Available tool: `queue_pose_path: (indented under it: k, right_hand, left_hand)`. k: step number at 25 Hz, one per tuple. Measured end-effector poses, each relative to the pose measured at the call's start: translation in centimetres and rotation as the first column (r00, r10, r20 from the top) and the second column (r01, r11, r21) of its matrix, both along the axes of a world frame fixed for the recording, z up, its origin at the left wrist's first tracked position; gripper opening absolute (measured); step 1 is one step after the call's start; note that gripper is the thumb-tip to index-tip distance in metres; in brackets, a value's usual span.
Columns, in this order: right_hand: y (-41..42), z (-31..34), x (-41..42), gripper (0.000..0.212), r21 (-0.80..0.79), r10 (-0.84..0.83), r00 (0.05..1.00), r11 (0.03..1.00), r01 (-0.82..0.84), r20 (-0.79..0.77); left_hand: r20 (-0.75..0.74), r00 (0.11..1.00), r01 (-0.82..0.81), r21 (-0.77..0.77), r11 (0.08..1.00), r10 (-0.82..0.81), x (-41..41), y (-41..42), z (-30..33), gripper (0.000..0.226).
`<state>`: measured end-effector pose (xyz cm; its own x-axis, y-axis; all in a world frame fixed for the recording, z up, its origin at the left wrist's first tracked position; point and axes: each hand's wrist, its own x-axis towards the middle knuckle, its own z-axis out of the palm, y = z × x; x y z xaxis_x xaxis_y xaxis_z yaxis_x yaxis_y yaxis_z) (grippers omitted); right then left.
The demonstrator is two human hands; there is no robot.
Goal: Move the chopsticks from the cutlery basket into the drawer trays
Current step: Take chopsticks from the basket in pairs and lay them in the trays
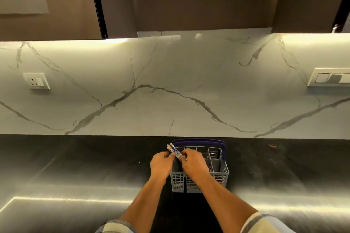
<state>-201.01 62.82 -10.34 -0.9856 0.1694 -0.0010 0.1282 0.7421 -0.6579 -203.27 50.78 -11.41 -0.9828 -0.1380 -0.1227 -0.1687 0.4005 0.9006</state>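
Observation:
A grey plastic cutlery basket (224,173) with a purple handle (223,149) stands on the dark countertop, near its middle. Two chopsticks (173,149) with a blue-and-white pattern stick out over the basket's left rim, tilted up and to the left. My left hand (161,164) and my right hand (193,162) meet over the basket's left side, and both pinch the chopsticks with closed fingers. The lower ends of the chopsticks are hidden behind my hands. No drawer or tray is in view.
The dark polished countertop (75,166) runs left and right of the basket. Behind it rises a white marble backsplash (170,81) with a socket (36,80) at left and a switch plate (329,78) at right. Dark cabinets (189,5) hang overhead.

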Motion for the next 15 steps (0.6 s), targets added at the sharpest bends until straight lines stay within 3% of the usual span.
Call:
queue_pose_path:
  k: [3, 6, 15]
  right_hand:
    - [0.0, -1.5, -0.9, 0.018, 0.049, 0.018, 1.000, 0.999, -0.018, -0.006]
    - [0.2, -2.6, -1.0, 0.026, 0.076, 0.016, 0.994, 0.997, -0.008, -0.110]
    - [0.6, -2.3, 0.1, 0.034, 0.089, 0.052, 0.967, 0.996, -0.031, -0.248]
  left_hand:
    - [0.058, 0.998, -0.028, 0.152, 0.988, 0.019, -0.5, 0.9, -1.2, 0.021]
    - [0.073, 0.996, -0.073, 0.224, 0.972, 0.058, -1.3, 1.6, -2.1, 0.020]
    - [0.016, 0.992, -0.126, 0.267, 0.956, 0.126, -0.3, 2.2, -1.0, 0.013]
